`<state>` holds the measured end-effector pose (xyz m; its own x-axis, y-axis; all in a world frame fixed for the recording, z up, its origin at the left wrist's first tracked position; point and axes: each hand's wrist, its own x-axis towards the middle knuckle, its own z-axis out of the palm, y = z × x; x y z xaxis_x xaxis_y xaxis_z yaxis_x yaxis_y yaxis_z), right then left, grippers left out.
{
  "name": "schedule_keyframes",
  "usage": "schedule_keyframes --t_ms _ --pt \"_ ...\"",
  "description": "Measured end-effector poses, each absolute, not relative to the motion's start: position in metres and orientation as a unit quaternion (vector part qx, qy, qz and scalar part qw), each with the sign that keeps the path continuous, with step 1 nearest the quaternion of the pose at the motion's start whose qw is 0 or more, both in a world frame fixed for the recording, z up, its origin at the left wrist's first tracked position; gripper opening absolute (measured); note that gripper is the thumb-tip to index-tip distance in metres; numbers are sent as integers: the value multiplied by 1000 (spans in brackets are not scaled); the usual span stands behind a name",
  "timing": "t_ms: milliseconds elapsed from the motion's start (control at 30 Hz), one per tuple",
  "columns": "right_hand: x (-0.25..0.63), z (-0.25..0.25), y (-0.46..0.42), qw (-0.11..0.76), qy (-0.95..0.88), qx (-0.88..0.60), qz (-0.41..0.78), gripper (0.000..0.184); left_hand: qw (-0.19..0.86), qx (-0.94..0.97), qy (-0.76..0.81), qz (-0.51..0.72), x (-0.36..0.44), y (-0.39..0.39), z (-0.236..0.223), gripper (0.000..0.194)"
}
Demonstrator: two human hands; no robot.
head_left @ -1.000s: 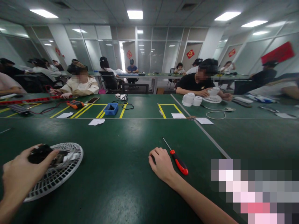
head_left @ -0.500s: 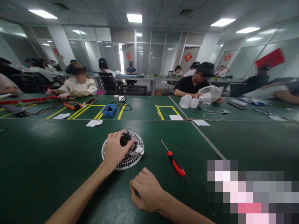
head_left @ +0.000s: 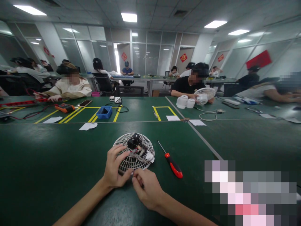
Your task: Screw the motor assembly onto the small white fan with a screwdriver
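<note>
A round white fan grille (head_left: pixel 128 145) lies flat on the green table (head_left: pixel 58 163) in front of me, with a black motor part (head_left: pixel 134 142) and a small circuit board with wires on top of it. My left hand (head_left: pixel 115 168) grips the grille's near edge. My right hand (head_left: pixel 147 188) is curled at the near rim, fingertips touching the left hand's fingers; I cannot tell what it pinches. A red-handled screwdriver (head_left: pixel 172 164) lies just right of the grille, untouched.
Across the table are a blue tray (head_left: pixel 103 112), paper slips (head_left: pixel 88 126), a phone, an orange meter (head_left: pixel 64 108) and yellow tape lines. Other people sit opposite; one at the right handles a white fan (head_left: pixel 205 94). A blurred patch covers the lower right.
My left hand slid from the motor on top of the grille to the grille's near edge. My right hand rose from the table to meet it. The grille now sits slightly further right.
</note>
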<state>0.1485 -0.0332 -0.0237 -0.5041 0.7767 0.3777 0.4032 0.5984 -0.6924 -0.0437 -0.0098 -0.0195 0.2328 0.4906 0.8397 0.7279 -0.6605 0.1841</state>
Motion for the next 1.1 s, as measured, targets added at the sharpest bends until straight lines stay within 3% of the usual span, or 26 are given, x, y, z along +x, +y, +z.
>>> schedule_keyframes --t_ms 300,600,1100 --pt "149 -26 -29 410 -707 -344 462 15 170 -825 -297 -450 -28 -26 -25 53" --pt "148 -25 -28 401 -691 -363 479 6 199 -819 -291 -452 -27 -25 -21 23" --pt "148 -21 -29 408 -671 -362 502 9 183 -805 -324 -463 -29 -24 -20 15"
